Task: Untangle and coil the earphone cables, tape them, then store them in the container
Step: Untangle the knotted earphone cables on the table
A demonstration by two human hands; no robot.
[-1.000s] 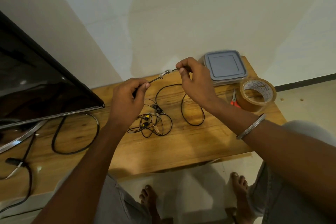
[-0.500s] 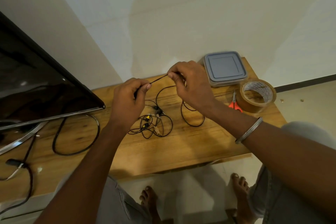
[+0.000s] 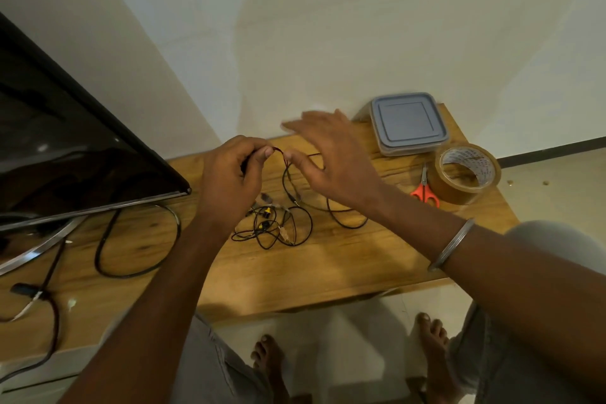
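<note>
Coiling begins: both hands work one thin black earphone cable (image 3: pixel 288 180) above the wooden table (image 3: pixel 344 259).

From the head camera, the left hand (image 3: pixel 229 180) is curled narrow, pinching a short bend of the cable between thumb and forefinger, while the right hand (image 3: pixel 331 158) pinches the same strand at its thumb with the other fingers fanned wide and blurred. The strand drops to a tangled heap of earphones with yellow buds (image 3: pixel 272 226) lying just below the hands. The grey-lidded square plastic container (image 3: pixel 408 121), lid on, sits at the far right corner, beside the brown roll of packing tape (image 3: pixel 467 172) and orange-handled scissors (image 3: pixel 424 192). To my eye, even loops laid around the left fingers, fed slowly so knots shake free, would serve best.
</note>
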